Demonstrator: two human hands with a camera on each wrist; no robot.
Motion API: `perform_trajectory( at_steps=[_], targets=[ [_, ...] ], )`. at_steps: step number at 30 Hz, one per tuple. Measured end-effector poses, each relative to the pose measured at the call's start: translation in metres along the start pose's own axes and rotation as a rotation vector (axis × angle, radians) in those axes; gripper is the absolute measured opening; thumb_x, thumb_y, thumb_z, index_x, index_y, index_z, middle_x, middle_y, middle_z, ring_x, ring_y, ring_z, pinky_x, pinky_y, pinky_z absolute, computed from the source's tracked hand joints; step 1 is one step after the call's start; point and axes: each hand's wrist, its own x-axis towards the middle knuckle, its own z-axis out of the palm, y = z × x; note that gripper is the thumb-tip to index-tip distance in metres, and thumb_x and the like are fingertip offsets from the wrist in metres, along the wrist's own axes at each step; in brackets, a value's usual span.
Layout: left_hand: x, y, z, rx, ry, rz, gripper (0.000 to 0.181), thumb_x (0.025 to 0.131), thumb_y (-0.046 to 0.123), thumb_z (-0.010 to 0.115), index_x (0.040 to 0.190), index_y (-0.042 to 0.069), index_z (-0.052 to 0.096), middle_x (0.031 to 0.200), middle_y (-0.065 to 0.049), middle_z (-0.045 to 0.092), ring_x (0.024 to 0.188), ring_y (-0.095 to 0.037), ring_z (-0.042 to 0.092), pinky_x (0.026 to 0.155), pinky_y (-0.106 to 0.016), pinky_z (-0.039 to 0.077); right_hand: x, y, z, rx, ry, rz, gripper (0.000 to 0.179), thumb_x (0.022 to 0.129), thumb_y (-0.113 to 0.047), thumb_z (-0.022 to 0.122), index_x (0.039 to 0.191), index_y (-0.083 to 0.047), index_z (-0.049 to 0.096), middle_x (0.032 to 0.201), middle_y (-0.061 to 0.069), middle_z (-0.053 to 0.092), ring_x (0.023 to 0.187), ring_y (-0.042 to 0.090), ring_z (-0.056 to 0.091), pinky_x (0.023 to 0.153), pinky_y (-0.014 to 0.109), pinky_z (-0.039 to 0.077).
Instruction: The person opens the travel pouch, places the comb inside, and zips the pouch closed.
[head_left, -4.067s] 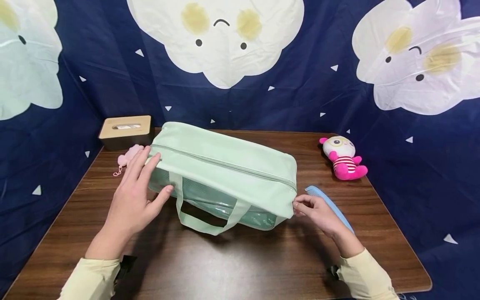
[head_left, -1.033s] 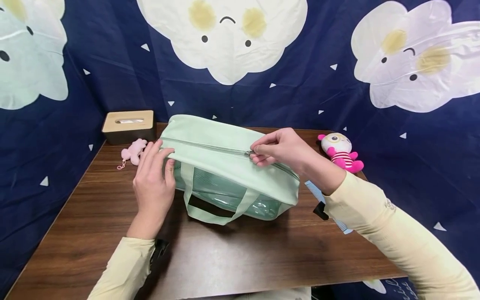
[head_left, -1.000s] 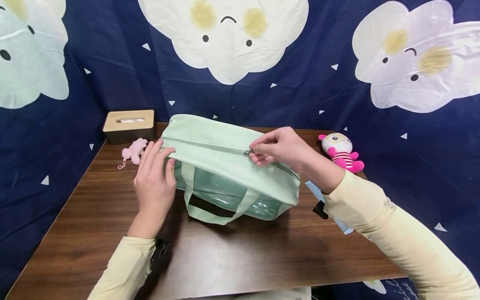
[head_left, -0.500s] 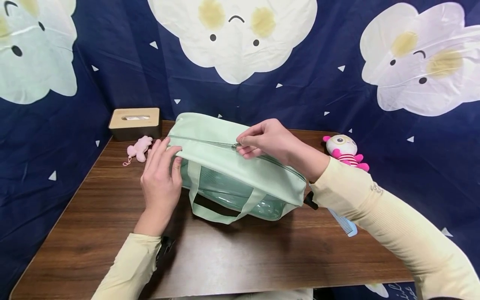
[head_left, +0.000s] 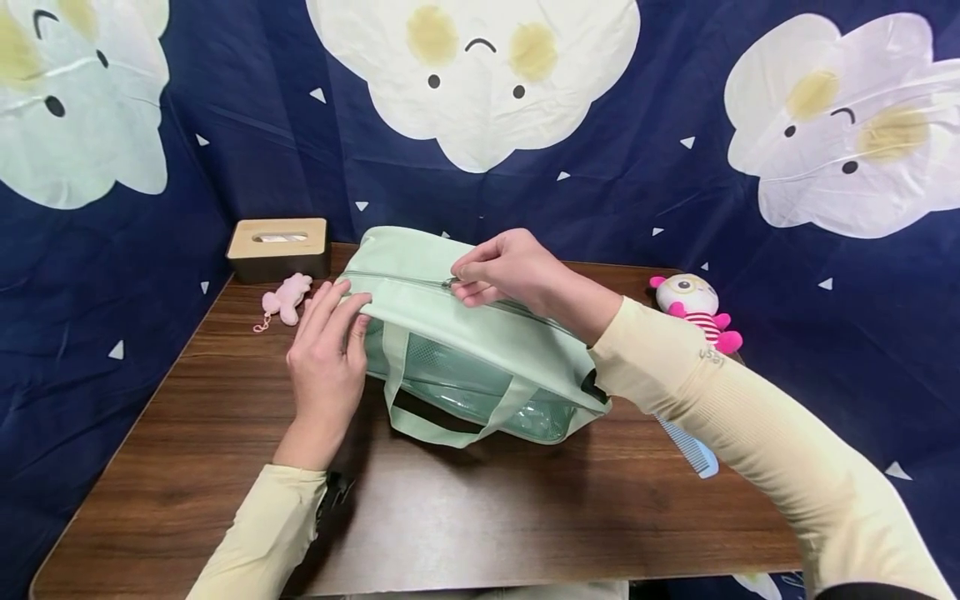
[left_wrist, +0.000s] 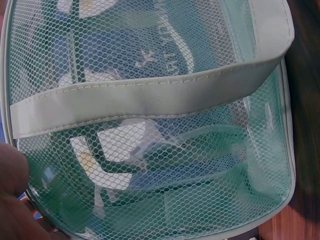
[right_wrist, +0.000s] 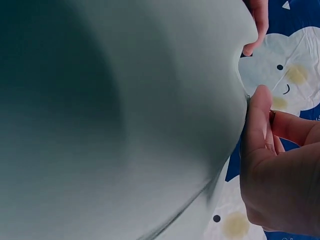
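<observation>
Shows lettering (left_wrist: 162, 25) only from left wrist; part-hides comb (head_left: 690, 446) right of bag (head_left: 420, 308) with sleeve (head_left: 720, 400); pinches zip (head_left: 447, 284) with right hand (head_left: 517, 267), rests left hand (head_left: 326, 354) loosely

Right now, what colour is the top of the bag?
Pale mint green; the bag's top shows best in the head view.

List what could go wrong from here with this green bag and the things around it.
The zipper pull, pinched by the right hand, might snag if the bag's top buckles.
The bag could skid or twist if the left hand, at its left end, loosens.
The right sleeve partly hides the blue comb in the head view, so a lowered arm may knock it.
</observation>
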Motion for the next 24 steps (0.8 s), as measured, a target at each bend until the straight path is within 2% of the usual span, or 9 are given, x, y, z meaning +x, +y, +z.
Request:
perform_trajectory(
  at_steps=[10,17,24],
  targets=[
    [0.001,0.001,0.003,0.003,0.013,0.007,0.017,0.094,0.005,0.07,0.109,0.0,0.075,0.126,-0.021,0.07,0.129,-0.043,0.06,0.121,-0.045,0.037,0.015,-0.007,0.016,-0.003,-0.003,-0.007,0.02,0.098,0.006,0.061,0.114,0.014,0.069,0.086,0.014,0.071,0.065,0.012,0.068,0.077,0.031,0.063],
    [0.0,0.001,0.005,-0.001,0.016,0.006,0.017,0.095,0.004,0.07,0.11,-0.002,0.075,0.125,-0.022,0.07,0.129,-0.043,0.06,0.121,-0.046,0.037,0.027,-0.01,0.028,0.0,-0.024,-0.015,0.018,0.098,0.007,0.061,0.112,0.015,0.07,0.08,0.013,0.07,0.063,0.012,0.068,0.071,0.027,0.062],
    [0.0,0.003,0.01,-0.019,0.043,0.005,0.016,0.094,0.002,0.07,0.108,-0.002,0.075,0.124,-0.023,0.071,0.128,-0.044,0.06,0.12,-0.046,0.038,0.04,-0.019,0.037,0.003,-0.058,-0.009,0.023,0.098,0.005,0.061,0.117,0.016,0.068,0.079,0.012,0.069,0.065,0.014,0.067,0.067,0.025,0.061]
  ],
)
